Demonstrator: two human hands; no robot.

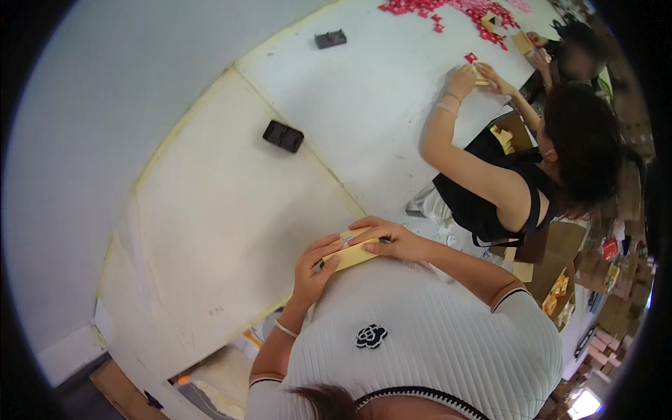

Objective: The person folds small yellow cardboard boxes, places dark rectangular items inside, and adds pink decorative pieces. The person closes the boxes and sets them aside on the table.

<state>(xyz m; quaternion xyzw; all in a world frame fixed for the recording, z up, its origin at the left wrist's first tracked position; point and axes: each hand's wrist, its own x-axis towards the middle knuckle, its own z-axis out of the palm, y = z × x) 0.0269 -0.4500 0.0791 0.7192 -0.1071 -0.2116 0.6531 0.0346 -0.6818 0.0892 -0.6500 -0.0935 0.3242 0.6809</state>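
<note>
A long pale yellow box (353,256) is held at the table's near edge, close to my body. My left hand (315,268) grips its left end, with the thumb on the near side and the fingers over the top. Around its right end my right hand (393,241) is closed, fingers along the far edge. A small whitish label (347,240) shows on the top of the box between the two hands. What lies inside the box, if anything, cannot be seen.
A black two-part tray (283,136) and a dark grey holder (330,38) stand on the white table (210,203). To my right a co-worker (504,168) handles a yellow item. Red packets (490,21) lie scattered at the far end. Cardboard boxes (553,259) stand at right.
</note>
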